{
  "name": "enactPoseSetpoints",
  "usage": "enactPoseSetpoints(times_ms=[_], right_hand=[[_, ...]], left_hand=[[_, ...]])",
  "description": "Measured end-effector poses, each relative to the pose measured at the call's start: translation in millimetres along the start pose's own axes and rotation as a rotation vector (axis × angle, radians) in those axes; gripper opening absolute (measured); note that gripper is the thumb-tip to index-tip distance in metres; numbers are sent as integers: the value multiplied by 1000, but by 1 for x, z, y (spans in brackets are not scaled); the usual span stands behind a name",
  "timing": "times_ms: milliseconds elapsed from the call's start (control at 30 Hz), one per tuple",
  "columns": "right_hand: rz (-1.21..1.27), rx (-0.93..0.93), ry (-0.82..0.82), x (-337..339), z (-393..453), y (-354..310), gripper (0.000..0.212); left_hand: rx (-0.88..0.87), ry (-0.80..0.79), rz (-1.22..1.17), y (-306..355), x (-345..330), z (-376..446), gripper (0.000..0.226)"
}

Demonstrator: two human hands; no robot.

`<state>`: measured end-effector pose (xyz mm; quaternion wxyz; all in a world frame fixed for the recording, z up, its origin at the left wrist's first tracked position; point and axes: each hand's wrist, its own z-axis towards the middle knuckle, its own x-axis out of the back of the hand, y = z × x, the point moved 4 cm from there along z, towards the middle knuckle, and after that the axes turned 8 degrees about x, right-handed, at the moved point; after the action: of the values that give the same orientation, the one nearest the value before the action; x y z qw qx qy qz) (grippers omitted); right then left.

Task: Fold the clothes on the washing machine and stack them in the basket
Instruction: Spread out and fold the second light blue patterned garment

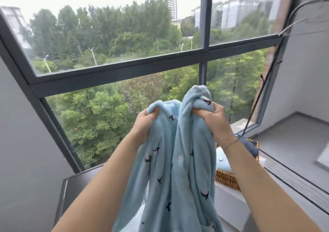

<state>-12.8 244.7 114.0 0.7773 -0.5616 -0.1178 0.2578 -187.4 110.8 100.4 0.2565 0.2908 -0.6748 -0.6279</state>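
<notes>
Both hands, left (pixel 145 123) & right (pixel 212 117), clench the blue garment (pixel 178 160) held up over the washing machine (pixel 74 187). Risk: bunched fabric folds crooked, hanging tail drags; basket (pixel 227 179) at right.

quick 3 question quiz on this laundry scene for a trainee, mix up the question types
1. True or false: both hands grip the light blue garment.
2. Where is the wicker basket? A) under the right forearm, by the window sill B) on the floor at left C) on the person's head
3. Fill in: the garment is lifted in front of the ____.

Key:
1. True: the left hand and the right hand each bunch fabric near its top.
2. A
3. window
</notes>
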Motion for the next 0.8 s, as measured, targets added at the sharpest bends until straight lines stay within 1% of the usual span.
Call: enactPoseSetpoints(times_ms=[67, 133, 167, 200, 267, 333, 400, 467, 533, 567, 633, 667, 733, 767, 800], right_hand=[[-42, 82, 68, 15, 5, -21, 8], [-64, 181, 185, 34, 10, -45, 12], [-76, 236, 253, 44, 13, -58, 10], [-100, 267, 309, 47, 12, -66, 7], [-128, 335, 396, 56, 11, -83, 9], [-106, 370, 404, 53, 7, -97, 12], [-70, 397, 376, 44, -1, -109, 12], [-32, 392, 323, 26, -11, -117, 15], [4, 372, 235, 3, -21, -120, 17], [27, 354, 177, -17, -28, -119, 15], [70, 323, 90, -38, -40, -118, 7], [91, 291, 10, -63, -50, -111, 5], [107, 234, -111, -91, -68, -100, 4], [122, 188, -205, -119, -83, -90, 5], [122, 152, -266, -140, -98, -79, 7]], left_hand=[[-48, -65, -7, 20, -31, 11, 16], [-113, -127, -40, 45, -64, 16, 15], [-148, -164, -70, 61, -81, 18, 15], [-175, -176, -87, 71, -87, 19, 15], [-237, -206, -108, 94, -98, 21, 19], [-295, -222, -91, 109, -90, 20, 29], [-351, -218, -79, 119, -67, 18, 38], [-367, -181, -91, 124, -31, 15, 40], [-374, -129, -98, 125, 9, 13, 41], [-373, -84, -100, 122, 38, 7, 42], [-368, -23, -71, 117, 74, 4, 45], [-353, 55, -57, 110, 111, -3, 48], [-303, 156, -53, 93, 157, -6, 51], [-271, 249, -54, 78, 196, -13, 50], [-232, 336, -57, 62, 226, -18, 47]])
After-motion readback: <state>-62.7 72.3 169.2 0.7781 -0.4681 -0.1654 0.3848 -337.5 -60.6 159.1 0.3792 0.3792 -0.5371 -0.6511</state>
